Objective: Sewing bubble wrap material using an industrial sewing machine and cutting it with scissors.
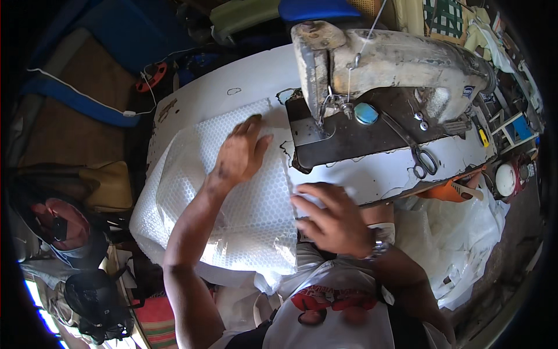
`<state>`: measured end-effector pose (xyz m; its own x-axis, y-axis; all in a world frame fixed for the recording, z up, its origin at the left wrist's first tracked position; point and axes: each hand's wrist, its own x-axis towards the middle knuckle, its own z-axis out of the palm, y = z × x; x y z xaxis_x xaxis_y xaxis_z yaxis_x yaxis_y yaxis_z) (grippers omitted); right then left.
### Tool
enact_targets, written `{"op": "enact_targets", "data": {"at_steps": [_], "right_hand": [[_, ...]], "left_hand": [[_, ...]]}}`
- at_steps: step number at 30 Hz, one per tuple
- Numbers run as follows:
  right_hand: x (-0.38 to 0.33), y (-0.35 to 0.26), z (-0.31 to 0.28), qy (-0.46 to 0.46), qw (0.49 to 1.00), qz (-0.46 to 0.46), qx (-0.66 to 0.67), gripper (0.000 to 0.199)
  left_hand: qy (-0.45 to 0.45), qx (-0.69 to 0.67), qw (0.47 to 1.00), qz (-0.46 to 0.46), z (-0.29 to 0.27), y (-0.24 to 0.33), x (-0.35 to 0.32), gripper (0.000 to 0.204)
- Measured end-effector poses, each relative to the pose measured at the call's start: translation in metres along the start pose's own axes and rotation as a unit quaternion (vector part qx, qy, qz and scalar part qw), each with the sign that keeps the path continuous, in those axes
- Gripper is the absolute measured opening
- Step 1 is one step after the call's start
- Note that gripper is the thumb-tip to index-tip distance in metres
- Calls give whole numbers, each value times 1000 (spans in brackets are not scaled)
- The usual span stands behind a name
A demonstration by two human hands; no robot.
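**Both hands on bubble wrap at the sewing machine**

Head view: A wide sheet of white bubble wrap [232,192] covers the left part of the white sewing table [215,87] and hangs over its near edge toward the person. The left hand [239,152] lies flat on top of the sheet near its far edge, palm down, fingers lightly spread and pointing toward the machine. The right hand [328,218] rests at the sheet's right edge, fingers slightly curled and loosely spread over the wrap and the table rim, with a wristwatch [378,247] on that wrist. Just beyond the hands stands an old cream sewing machine [395,64] on its dark bed. Black-handled scissors [421,157] lie on the bed, well right of the hands.
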<state>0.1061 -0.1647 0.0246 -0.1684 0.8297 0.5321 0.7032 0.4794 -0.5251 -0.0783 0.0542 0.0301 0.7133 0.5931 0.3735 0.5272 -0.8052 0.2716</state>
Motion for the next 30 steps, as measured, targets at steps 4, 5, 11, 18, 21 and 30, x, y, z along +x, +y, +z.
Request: {"op": "enact_targets", "data": {"at_steps": [4,5,11,18,21,30], "right_hand": [[3,0,45,-81,991,-21,-106,46],[2,1,49,-78,990,-19,-119,48],[0,6,52,-75,987,-21,-138,49],[1,6,46,-46,991,-24,-121,51],[0,12,38,-56,987,-34,-147,52],[-14,29,33,-61,991,-37,-116,55]], "left_hand": [[-16,28,999,-28,24,-24,22,45],[-9,40,999,-22,28,-27,24,46],[-6,96,995,-21,26,-42,43,50],[359,-637,671,-122,-73,-33,147,45],[391,-711,585,-9,-53,-24,180,47],[491,-360,779,-148,39,-16,202,45]]}}
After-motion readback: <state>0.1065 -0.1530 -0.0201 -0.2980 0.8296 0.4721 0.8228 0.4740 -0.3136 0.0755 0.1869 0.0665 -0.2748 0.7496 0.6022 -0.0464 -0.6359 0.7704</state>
